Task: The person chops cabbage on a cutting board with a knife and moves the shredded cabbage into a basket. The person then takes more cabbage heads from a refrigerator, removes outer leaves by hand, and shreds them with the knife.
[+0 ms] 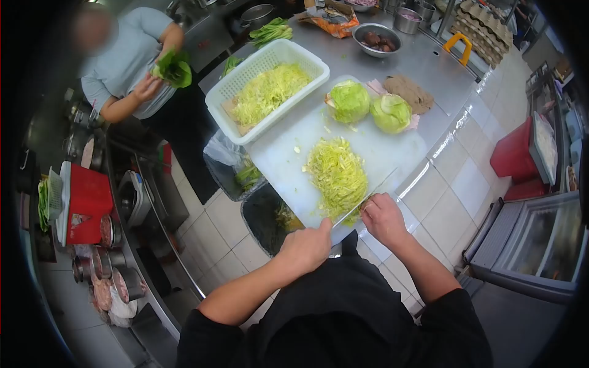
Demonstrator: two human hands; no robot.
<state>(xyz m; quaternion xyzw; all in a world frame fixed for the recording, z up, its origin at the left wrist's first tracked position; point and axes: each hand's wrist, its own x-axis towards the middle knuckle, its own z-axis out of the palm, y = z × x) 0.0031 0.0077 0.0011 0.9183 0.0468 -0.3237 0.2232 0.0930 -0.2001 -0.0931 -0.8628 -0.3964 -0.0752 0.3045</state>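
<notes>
A long knife [349, 215] slants over the near edge of the white cutting board [282, 161]. My left hand [305, 247] is closed round its handle end, which the fingers hide. Beside the blade, my right hand [383, 218] is closed with fingertips curled at the metal; what they pinch, if anything, is hidden. Shredded lettuce [337, 175] lies heaped on the board just beyond the blade. Farther back sit two trimmed lettuce heads [348, 101]. A white perforated basket [221, 97] at the board's far left holds more shredded lettuce.
Bins [248, 214] stand below the board's left side. Another person [132, 61] holds leafy greens [173, 69] at the upper left. A brown cloth [410, 93], a metal bowl [377, 51] and an orange bag [334, 23] rest on the steel table [429, 67].
</notes>
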